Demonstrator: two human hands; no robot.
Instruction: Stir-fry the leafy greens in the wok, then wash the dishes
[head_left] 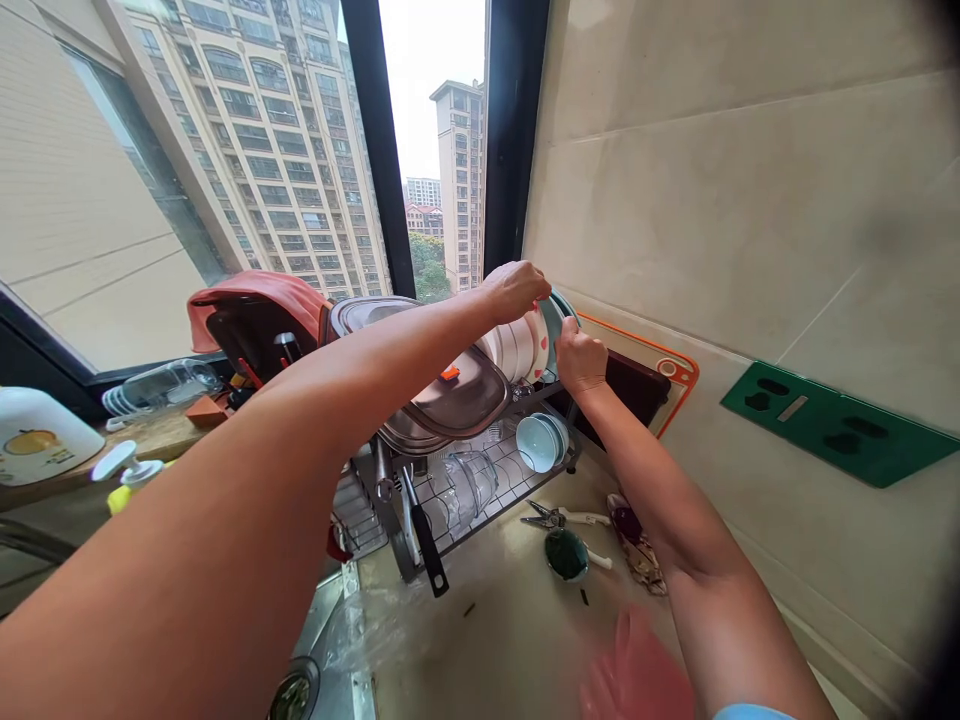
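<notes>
In the head view, your left hand and right hand are just off centre at two o'clock, the fingers of both clamped on the rim of a pale green plate. That plate stands upright on the upper tier of the dish rack, beside white plates. At nine o'clock you have a white bottle with an orange fruit on its label; the print under it is too small to read. Below the rack, the beige worktop spreads at six o'clock, with scissors and a dark green bowl at five, and the metal sink at seven. A window looks onto tower blocks at twelve; a tiled wall fills two o'clock, with a green socket panel at three.
</notes>
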